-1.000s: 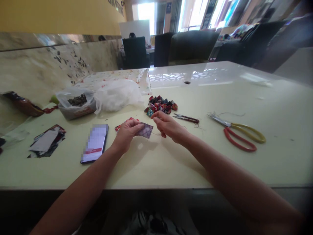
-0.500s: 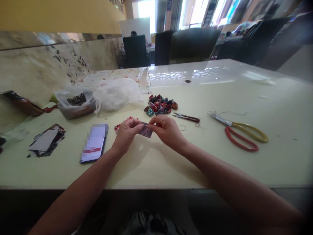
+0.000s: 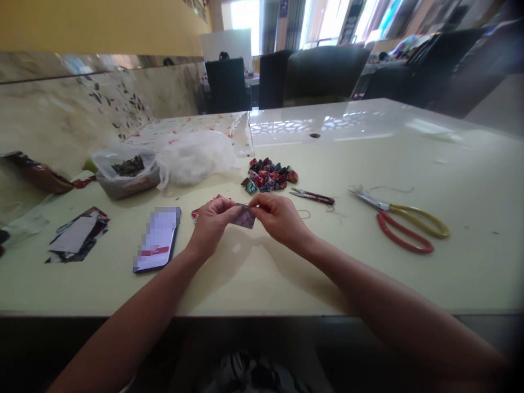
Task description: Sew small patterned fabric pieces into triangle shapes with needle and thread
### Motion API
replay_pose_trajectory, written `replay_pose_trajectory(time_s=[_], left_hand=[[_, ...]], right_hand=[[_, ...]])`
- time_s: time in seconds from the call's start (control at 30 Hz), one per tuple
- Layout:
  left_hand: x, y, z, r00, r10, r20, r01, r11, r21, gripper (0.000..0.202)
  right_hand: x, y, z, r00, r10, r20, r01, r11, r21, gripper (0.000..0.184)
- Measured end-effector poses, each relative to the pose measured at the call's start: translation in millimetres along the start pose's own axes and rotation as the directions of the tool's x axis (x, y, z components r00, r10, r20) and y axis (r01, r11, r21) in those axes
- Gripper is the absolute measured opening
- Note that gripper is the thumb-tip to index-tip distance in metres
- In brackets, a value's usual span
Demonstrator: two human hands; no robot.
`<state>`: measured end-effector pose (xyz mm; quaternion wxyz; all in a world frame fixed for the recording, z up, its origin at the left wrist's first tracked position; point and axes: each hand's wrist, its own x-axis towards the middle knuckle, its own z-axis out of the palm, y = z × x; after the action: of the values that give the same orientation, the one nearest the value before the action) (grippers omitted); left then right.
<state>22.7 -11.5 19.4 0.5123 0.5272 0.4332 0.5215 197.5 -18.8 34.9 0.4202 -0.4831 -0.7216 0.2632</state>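
A small piece of purplish patterned fabric (image 3: pixel 244 217) is held up over the table, in front of me. My left hand (image 3: pixel 213 221) pinches its left side between thumb and fingers. At the upper right corner of the fabric, my right hand (image 3: pixel 278 215) has thumb and forefinger pressed together. Whatever is between those fingertips is too small to make out. Partly hidden behind my left hand lie red and white patterned fabric pieces (image 3: pixel 196 214). Just beyond my hands is a heap of small stuffed fabric shapes (image 3: pixel 270 176), in red, teal and dark colours.
Thread snips (image 3: pixel 313 196) and large scissors with red and yellow handles (image 3: pixel 405 221) lie to the right, with loose thread nearby. On the left are a phone (image 3: pixel 158 240), stacked fabric scraps (image 3: pixel 77 234), a bag of dried plant bits (image 3: pixel 126 174) and white stuffing (image 3: pixel 196 158).
The fabric piece has tilted slightly and shows more of its face. My right hand has shifted a little, its fingertips still by the fabric's corner.
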Motion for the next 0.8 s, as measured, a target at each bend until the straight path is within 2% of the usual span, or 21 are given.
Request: replay_pose_trajectory(time_s=[0.4,0.6,0.8], left_hand=[[-1.3,-1.1,-0.9,0.996,0.093,-0.017,-0.090,0.989,0.119,0.016],[-4.1,2.9,1.9,0.994,0.105,-0.034,-0.098,0.980,0.174,0.017],[-5.7,4.7,2.6,0.980,0.191,-0.048,-0.171,0.945,0.279,0.012]], right_hand=[[1.4,-0.5,-1.2,1.000,0.003,0.019,-0.003,1.000,0.003,0.012],[1.4,-0.5,-1.3,1.000,-0.002,0.010,0.003,1.000,-0.001,0.012],[-0.2,-1.1,1.0,1.000,-0.004,0.017,0.005,1.000,-0.018,0.013]])
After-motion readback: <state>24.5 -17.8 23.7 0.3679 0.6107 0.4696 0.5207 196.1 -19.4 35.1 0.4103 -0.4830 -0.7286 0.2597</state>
